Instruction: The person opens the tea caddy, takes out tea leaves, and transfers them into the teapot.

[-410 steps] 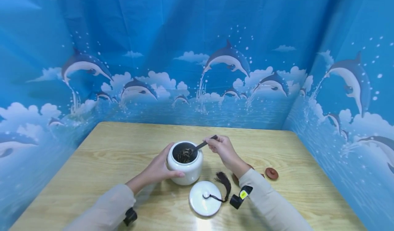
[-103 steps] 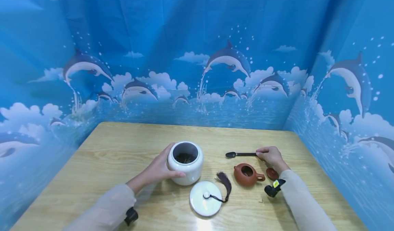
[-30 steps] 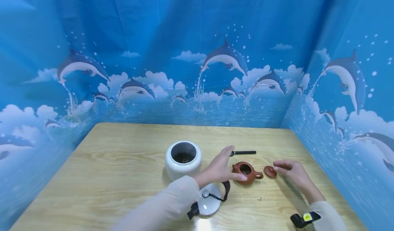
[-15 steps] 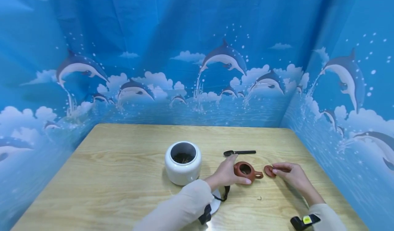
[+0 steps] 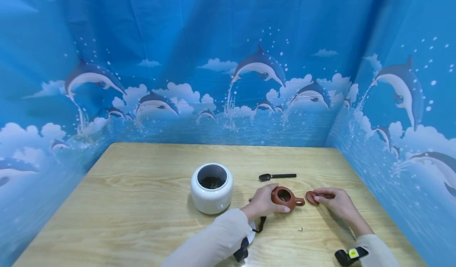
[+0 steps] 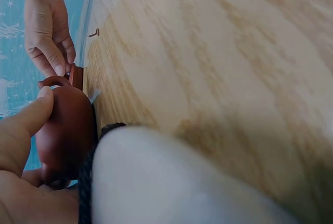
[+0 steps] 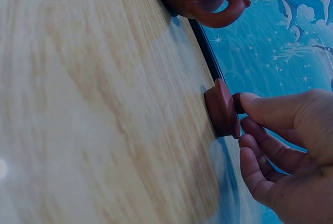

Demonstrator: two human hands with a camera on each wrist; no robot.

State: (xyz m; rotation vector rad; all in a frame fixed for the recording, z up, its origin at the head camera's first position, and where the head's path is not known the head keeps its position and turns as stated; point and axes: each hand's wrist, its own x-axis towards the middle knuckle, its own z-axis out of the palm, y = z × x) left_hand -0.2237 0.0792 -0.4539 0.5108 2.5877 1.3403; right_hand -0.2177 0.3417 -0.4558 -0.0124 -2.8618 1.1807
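Note:
A reddish-brown clay teapot (image 5: 291,206) stands without its lid on the wooden table, dark tea leaves showing inside. My left hand (image 5: 264,202) grips its body from the spout side, thumb at the front; in the left wrist view the thumb lies along the teapot (image 6: 67,125). Just right of the handle is the small clay teapot lid (image 5: 310,197). My right hand (image 5: 341,204) pinches that lid's knob between thumb and fingers, as the right wrist view shows, with the lid (image 7: 221,110) close over the tabletop.
A white ceramic jar (image 5: 211,199) holding dark tea leaves stands open at the left. Its white lid (image 5: 251,236), with a dark cord, is mostly hidden under my left sleeve. A black scoop (image 5: 281,176) lies behind the teapot. A tea scrap (image 5: 300,229) lies in front.
My left hand has left the jar, crossed over its lid and taken hold of the teapot. The right hand has laid down the scoop and now pinches the teapot lid's knob.

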